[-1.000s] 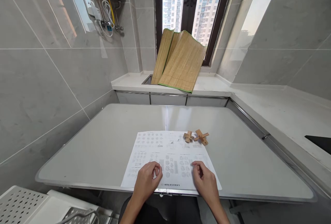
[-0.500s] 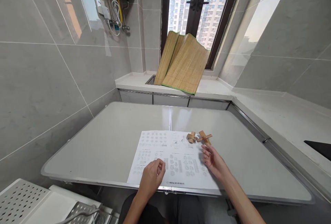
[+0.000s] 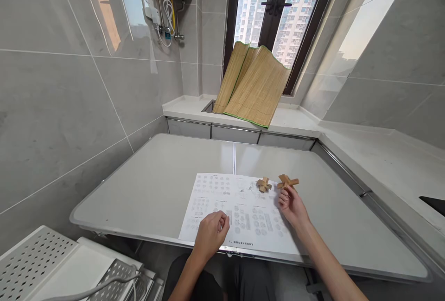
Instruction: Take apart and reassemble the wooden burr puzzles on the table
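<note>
My right hand [image 3: 292, 206] pinches the near end of a wooden interlocking puzzle [image 3: 288, 181], a star-like cross of light brown sticks, at the sheet's upper right corner. Just left of it a second, smaller wooden puzzle [image 3: 263, 184] rests on the printed paper sheet [image 3: 239, 236]. My left hand [image 3: 211, 230] lies on the sheet's lower edge, fingers curled in, with nothing visible in them. Rows of small diagrams cover the paper, partly hidden under both hands.
A pale folding table [image 3: 153, 185] carries the sheet. Behind it, a bamboo mat [image 3: 257, 87] leans on the white counter [image 3: 187, 108] by the window. A white perforated rack [image 3: 38, 259] stands at the lower left. Tiled walls rise at left and right.
My right hand has gone from open beside the larger puzzle to closed on it, and the puzzle has turned and shifted slightly right. My left hand stays curled. The view has swung slightly left.
</note>
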A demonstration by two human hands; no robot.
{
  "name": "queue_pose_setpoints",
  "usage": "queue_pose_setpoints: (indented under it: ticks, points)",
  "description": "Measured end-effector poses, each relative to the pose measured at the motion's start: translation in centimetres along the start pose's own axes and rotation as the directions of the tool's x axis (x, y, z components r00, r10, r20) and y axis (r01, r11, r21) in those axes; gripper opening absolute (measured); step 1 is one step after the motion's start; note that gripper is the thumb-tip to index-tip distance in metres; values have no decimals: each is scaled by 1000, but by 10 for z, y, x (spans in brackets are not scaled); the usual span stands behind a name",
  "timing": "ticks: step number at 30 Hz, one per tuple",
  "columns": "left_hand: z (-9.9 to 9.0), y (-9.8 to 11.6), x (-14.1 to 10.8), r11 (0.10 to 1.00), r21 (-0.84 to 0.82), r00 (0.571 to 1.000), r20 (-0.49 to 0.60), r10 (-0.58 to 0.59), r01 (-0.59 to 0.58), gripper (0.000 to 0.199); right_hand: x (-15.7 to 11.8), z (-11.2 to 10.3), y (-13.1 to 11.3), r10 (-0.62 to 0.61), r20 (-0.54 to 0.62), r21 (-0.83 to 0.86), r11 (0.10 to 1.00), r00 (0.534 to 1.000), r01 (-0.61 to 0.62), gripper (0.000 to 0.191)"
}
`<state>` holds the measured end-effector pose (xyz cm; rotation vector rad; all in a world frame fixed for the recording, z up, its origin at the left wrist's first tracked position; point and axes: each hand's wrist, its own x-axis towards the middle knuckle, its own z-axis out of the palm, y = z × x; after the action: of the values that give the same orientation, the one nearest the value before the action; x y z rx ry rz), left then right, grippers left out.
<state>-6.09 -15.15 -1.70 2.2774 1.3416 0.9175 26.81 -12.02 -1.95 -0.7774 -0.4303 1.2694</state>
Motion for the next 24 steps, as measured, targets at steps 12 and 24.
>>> queue_pose_setpoints:
  ticks: [12,24]
  points:
    - [-9,7,2,969,-213,992,40,-117,123,25,-72,45,52,359,320,-504,848,877,-163,36]
    - [-25,5,5,789,-565,951,299,-78,242,91,-75,66,79,508,455,-663,741,731,-103,34]
